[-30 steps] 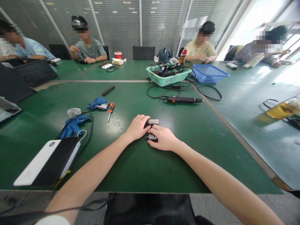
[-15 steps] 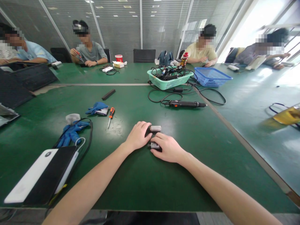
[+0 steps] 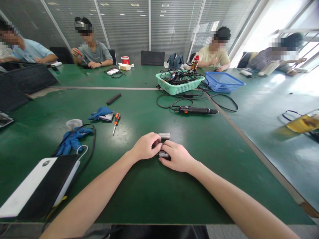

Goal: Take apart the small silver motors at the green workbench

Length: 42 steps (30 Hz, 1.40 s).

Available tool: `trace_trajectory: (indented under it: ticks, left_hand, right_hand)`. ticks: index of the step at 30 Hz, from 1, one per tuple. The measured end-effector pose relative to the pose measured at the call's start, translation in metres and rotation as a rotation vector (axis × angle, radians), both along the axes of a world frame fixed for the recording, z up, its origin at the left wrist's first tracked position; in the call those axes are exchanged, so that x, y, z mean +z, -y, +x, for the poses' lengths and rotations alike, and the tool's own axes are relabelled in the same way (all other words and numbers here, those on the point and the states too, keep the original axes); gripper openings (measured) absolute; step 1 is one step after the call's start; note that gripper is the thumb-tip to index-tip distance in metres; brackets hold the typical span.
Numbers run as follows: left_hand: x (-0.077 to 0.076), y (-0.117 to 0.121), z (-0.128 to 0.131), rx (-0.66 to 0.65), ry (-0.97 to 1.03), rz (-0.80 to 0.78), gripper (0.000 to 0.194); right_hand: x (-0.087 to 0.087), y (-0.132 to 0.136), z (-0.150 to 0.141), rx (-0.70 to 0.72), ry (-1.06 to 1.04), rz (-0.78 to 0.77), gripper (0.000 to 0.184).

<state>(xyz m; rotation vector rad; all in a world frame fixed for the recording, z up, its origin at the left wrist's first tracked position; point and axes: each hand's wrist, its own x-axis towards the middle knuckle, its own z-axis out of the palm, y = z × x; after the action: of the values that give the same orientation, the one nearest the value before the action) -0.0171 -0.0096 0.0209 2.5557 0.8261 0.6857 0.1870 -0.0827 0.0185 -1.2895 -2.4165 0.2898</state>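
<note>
Two small silver metal cylinders lie close together on the green table mat (image 3: 214, 179), the upper one (image 3: 164, 135) and the lower one (image 3: 163, 154). A dark part between them is mostly hidden by my fingers. My left hand (image 3: 145, 146) curls against the left end of the upper cylinder. My right hand (image 3: 177, 156) closes over the lower cylinder, with its fingers reaching towards the upper one. Both hands meet at the middle of the table, near its front edge.
An orange-handled screwdriver (image 3: 115, 122) and blue gloves (image 3: 101, 114) lie left of my hands. A black-and-white tablet case (image 3: 42, 186) sits near the front left. Farther off are an electric screwdriver (image 3: 196, 110) and a green basket of cables (image 3: 179, 83). Several co-workers sit beyond.
The whole scene sits slightly lower in the picture than a second ago, as my head has tilted up. My hands stay at the two cylinders.
</note>
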Motion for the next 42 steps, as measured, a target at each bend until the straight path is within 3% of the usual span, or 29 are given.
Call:
trace_trajectory:
  ticks: [10, 16, 28, 42]
  left_hand:
    - [-0.001, -0.002, -0.003, -0.053, -0.135, 0.008, 0.035]
    - [0.002, 0.003, -0.003, -0.171, -0.177, 0.008, 0.027]
    - [0.002, 0.009, -0.001, -0.152, -0.207, 0.123, 0.014]
    - [0.001, 0.010, 0.002, -0.139, -0.240, 0.106, 0.013]
  right_hand:
    - [-0.004, 0.000, 0.007, 0.022, -0.031, -0.023, 0.014]
    - [-0.004, 0.000, 0.015, 0.038, -0.075, -0.023, 0.013]
    - [-0.005, 0.002, 0.016, 0.033, -0.117, -0.021, 0.013]
    - [-0.005, 0.002, 0.013, 0.013, -0.152, -0.035, 0.016]
